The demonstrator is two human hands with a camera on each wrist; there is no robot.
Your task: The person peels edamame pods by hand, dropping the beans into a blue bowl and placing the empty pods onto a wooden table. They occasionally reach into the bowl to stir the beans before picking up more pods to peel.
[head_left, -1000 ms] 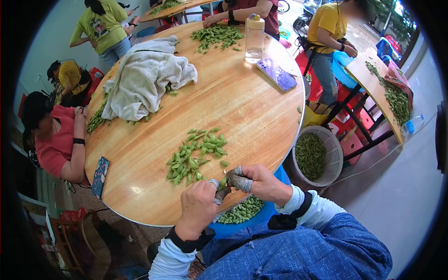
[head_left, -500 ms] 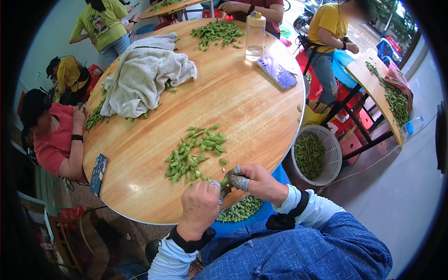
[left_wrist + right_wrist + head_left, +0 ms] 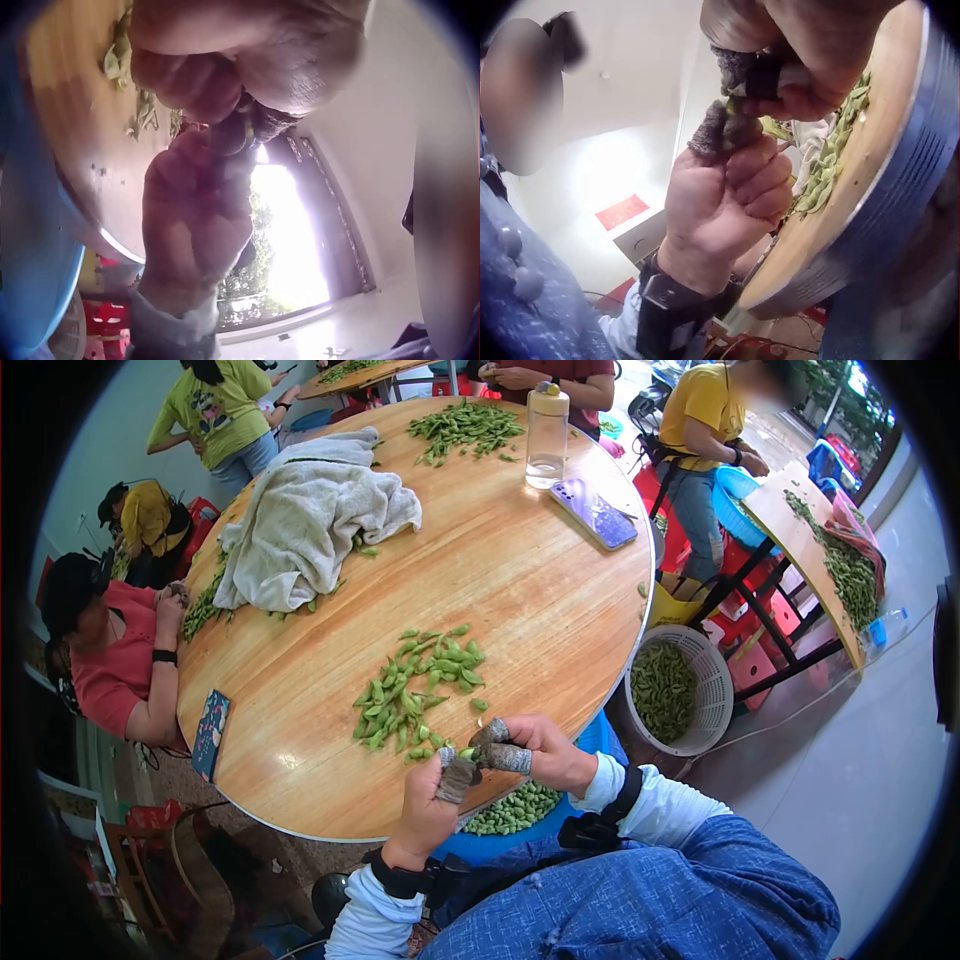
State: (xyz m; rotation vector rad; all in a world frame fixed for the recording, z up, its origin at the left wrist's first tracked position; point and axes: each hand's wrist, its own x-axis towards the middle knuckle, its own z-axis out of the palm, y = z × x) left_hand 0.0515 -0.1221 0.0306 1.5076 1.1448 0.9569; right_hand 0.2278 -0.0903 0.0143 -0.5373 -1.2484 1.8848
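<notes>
Over the near edge of the round wooden table [image 3: 540,630], my two hands meet at a green soybean pod [image 3: 467,754]. My left hand [image 3: 428,808] pinches one side of it between thumb and forefinger. From the other side my right hand [image 3: 550,752] grips it with thumb and forefinger. Grey cloth finger covers [image 3: 708,133] wrap these fingers and hide most of the pod; a bit of green shows in the right wrist view. Just beyond lies a loose pile of pods [image 3: 410,695]. Below the hands, a blue basin [image 3: 488,846] holds shelled green beans [image 3: 512,810].
A grey towel [image 3: 310,525] covers more pods at the left. A water bottle [image 3: 546,440] and a purple phone [image 3: 593,513] stand and lie at the far right; a dark patterned phone [image 3: 212,735] lies at the left edge. A white basket [image 3: 715,690] of pods is on the floor.
My left hand has turned so its covered thumb faces up. My right hand has shifted slightly left and down. The person across the table has lifted their hands from the far pile.
</notes>
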